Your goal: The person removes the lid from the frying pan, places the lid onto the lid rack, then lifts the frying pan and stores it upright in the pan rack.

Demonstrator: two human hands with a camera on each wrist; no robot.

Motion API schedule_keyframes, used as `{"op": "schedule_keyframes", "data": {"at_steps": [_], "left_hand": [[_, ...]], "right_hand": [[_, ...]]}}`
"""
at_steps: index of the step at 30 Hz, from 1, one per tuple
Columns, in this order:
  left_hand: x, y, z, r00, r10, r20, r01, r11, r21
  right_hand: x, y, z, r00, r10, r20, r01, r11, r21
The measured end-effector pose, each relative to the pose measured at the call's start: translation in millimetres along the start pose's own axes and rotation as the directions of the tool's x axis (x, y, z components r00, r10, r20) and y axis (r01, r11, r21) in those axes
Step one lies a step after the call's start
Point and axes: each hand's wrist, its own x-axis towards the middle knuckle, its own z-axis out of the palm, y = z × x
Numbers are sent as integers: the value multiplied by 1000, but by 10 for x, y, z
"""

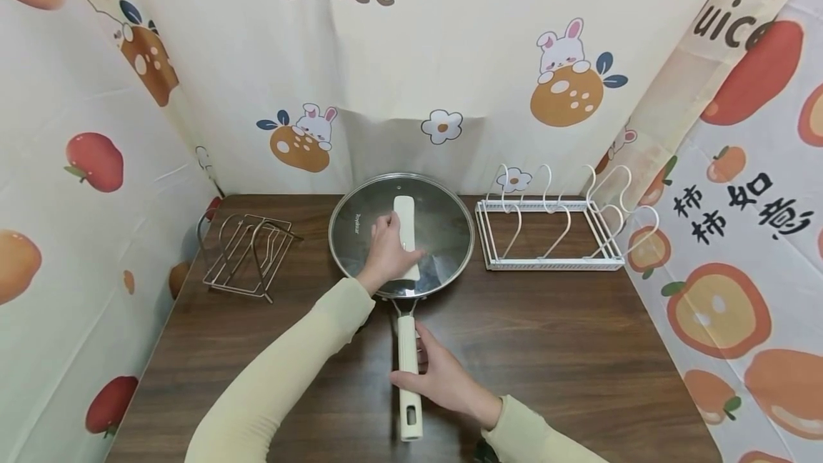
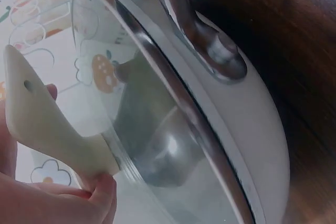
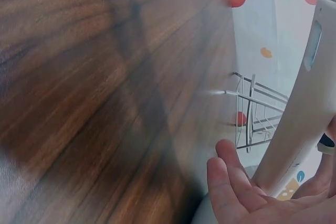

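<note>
A frying pan, its body white in the left wrist view (image 2: 252, 114), stands on the table with its cream handle (image 1: 408, 349) toward me. Over it lies a glass lid (image 1: 444, 234) with a metal rim and a long cream lid handle (image 1: 405, 216). My left hand (image 1: 386, 252) holds the lid handle, fingers and thumb about its narrow stem in the left wrist view. At the pan handle is my right hand (image 1: 446, 381): the thumb lies across its top, while the fingers (image 3: 223, 182) extend down beside it, not wrapped round.
To the left stands a metal wire rack (image 1: 247, 256). A white rack (image 1: 549, 264) with several curved hoops stands right of the pan, close to the lid's edge. Printed curtains (image 1: 411, 56) border the brown wooden table (image 1: 559, 349) at the back and sides.
</note>
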Motion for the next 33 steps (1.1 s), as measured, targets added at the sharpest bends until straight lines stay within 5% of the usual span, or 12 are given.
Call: {"op": "schedule_keyframes", "data": {"at_steps": [16,33], "left_hand": [[-8,-68,-226,994,-29,108,27,999,22],[47,-221,-408,976,29,216,-36,999,31]], "right_hand": [[-40,-1,-346,994,41,100,-29,993,-116],[-100,-54,-621,988,69,141,-49,988,-143]]}}
